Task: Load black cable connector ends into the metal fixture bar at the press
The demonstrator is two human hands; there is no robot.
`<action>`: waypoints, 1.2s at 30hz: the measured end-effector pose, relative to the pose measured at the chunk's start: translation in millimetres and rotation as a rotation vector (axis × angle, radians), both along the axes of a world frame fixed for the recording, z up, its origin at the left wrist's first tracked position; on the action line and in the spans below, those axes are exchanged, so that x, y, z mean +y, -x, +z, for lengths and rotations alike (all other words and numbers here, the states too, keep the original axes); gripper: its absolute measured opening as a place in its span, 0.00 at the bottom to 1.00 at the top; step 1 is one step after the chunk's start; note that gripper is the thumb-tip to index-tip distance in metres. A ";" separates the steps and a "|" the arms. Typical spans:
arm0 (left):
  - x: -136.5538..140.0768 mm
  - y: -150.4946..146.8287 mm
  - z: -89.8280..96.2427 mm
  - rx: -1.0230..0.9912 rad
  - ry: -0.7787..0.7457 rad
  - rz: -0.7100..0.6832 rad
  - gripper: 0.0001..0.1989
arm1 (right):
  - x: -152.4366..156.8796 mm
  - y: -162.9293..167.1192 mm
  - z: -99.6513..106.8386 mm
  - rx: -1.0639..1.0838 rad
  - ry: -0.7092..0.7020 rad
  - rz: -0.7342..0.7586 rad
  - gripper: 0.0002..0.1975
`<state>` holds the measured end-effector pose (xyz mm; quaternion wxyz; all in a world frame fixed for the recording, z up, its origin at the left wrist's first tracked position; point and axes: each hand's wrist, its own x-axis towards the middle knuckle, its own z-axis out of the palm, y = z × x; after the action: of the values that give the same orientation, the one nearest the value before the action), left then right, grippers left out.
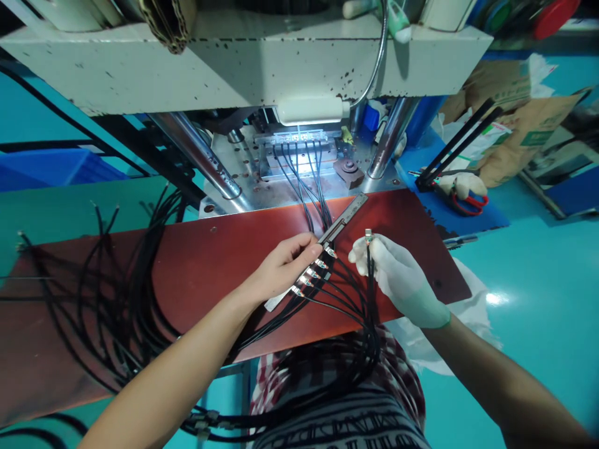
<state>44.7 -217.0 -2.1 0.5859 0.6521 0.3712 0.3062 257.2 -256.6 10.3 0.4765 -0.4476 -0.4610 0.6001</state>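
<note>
My bare left hand (pixel 285 265) grips a long metal fixture bar (pixel 344 217) lying at a slant on the red-brown work board (pixel 196 268). Several black cables with metal connector ends (pixel 312 274) sit in a row along the bar beside my fingers. My right hand (pixel 397 277), in a white glove, pinches one black cable (pixel 369 262) upright, its metal connector tip (pixel 368 234) pointing up just right of the bar.
A moulding press (pixel 243 62) stands behind the board, with several black cables (pixel 299 181) running from its lit mould. A bundle of black cables (pixel 107 287) lies at left. Red-handled scissors (pixel 468 202) and a black tool (pixel 458 143) rest on a blue surface at right.
</note>
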 end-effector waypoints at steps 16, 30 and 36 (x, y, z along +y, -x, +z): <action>-2.2 1.6 3.5 -0.027 0.056 -0.056 0.19 | 16.0 17.7 11.2 -0.547 -0.067 -0.031 0.16; -2.8 2.8 2.3 0.156 -0.194 -0.051 0.16 | 15.7 16.0 9.9 -0.585 -0.106 0.012 0.18; -1.3 0.1 -1.0 0.035 -0.067 -0.029 0.19 | 10.0 2.5 15.9 -0.560 -0.070 0.081 0.12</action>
<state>44.6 -218.4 -3.1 0.5616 0.6819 0.3615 0.2983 254.7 -246.6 26.3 0.3213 -0.5604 -0.6125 0.4556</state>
